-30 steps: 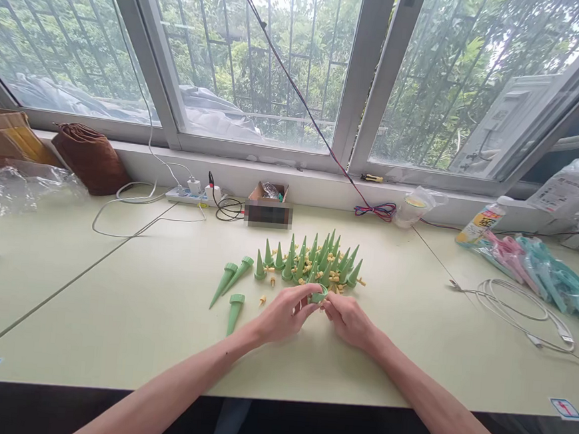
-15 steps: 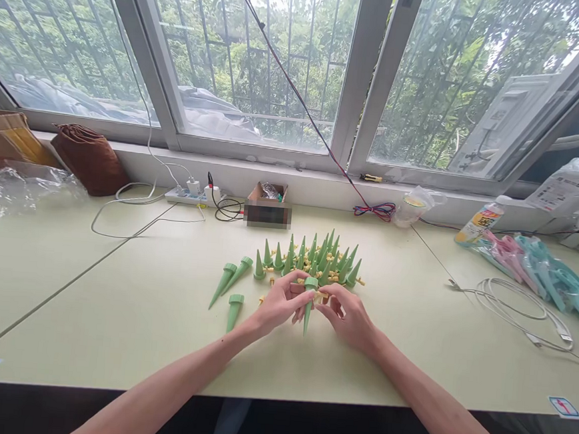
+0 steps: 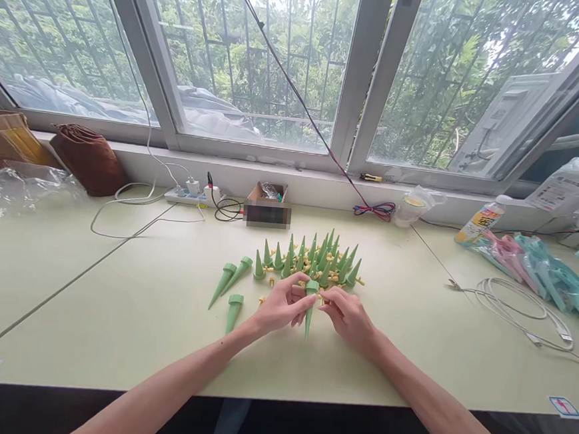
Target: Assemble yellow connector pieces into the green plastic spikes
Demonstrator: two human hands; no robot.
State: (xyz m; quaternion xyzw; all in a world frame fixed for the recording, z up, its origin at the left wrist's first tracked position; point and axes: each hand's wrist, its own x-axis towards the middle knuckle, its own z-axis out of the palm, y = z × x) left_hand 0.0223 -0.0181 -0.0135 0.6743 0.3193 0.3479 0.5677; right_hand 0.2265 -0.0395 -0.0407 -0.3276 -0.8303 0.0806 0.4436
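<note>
My left hand (image 3: 283, 303) is closed around a green plant watering spike (image 3: 309, 312), its ridged cap up and its point downward. Close on its right, my right hand (image 3: 349, 315) pinches a small yellow valve (image 3: 321, 300), mostly covered by the fingers. Whether the valve touches the spike I cannot tell. Behind my hands stands a cluster of green spikes (image 3: 324, 253), points up, with yellow valves among them. Two capped spikes (image 3: 223, 284) lie to the left, and another spike (image 3: 234, 311) lies nearer, partly behind my left forearm. A loose yellow valve (image 3: 261, 301) rests beside my left wrist.
A small box (image 3: 267, 212) and a power strip (image 3: 186, 194) stand at the back by the window. On the right are a coiled white cable (image 3: 508, 304), a bottle (image 3: 479, 222) and bagged teal and pink items (image 3: 531, 266). Clear plastic (image 3: 21, 186) lies at far left.
The held spike has shifted slightly down and right. The yellow valve, plainer to see before, is now more hidden by my right fingers. The rest stays in place.
</note>
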